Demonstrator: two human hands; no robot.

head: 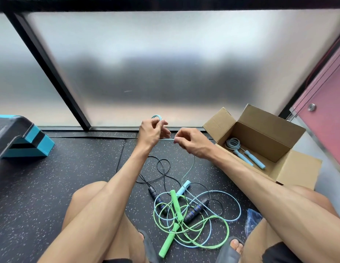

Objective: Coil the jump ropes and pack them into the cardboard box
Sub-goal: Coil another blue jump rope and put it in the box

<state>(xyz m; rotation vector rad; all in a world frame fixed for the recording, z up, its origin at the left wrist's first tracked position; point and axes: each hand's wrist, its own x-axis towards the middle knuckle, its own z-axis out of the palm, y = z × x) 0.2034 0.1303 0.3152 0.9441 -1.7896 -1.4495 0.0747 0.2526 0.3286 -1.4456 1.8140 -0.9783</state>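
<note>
Head view: left hand (152, 131) grips the started coil of the light-blue rope (166, 139), right hand (192, 143) pinches its level span just beside, slack trailing below, cardboard box (260, 118) beyond the right hand.

Tangled ropes (186, 215) clutter the floor (70, 168); the cardboard box (264, 133) stands open.
</note>
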